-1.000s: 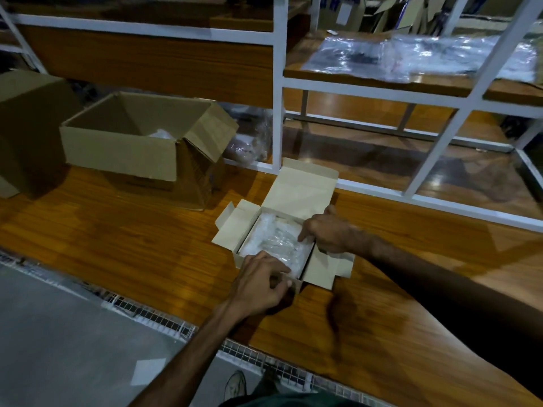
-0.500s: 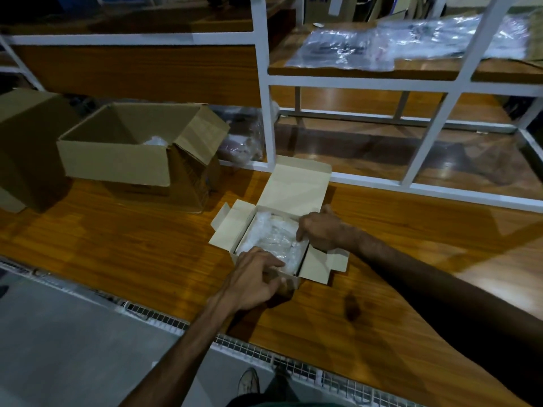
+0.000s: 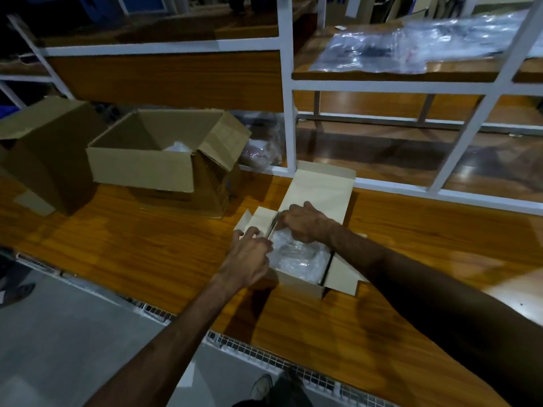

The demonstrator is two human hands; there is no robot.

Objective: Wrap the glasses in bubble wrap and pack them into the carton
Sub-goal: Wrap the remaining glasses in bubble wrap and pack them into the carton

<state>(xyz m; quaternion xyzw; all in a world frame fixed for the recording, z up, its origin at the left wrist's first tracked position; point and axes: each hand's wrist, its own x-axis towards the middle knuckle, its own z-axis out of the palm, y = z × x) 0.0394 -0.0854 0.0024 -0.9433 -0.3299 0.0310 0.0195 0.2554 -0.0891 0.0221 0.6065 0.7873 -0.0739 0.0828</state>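
A small white carton point(image 3: 302, 284) sits open on the wooden bench, its lid flap standing up at the back. Inside lies a glass wrapped in clear bubble wrap point(image 3: 296, 257); the glass itself is hard to make out. My left hand point(image 3: 249, 254) holds the carton's left side flap point(image 3: 260, 218), with its fingers on top and the thumb at the wall. My right hand point(image 3: 304, 221) reaches across the carton's far left corner with curled fingers that pinch the same flap at its fold.
A larger brown carton point(image 3: 141, 168) with open flaps and some wrapping inside stands to the left, and another brown box point(image 3: 50, 160) further left. White shelf frame posts point(image 3: 286, 113) rise behind the bench. Sheets of plastic wrap point(image 3: 411, 45) lie on the upper right shelf.
My right hand has moved from the carton's right wall to its far left corner. My left hand has shifted from the near edge up to the left flap. The camera has come closer.
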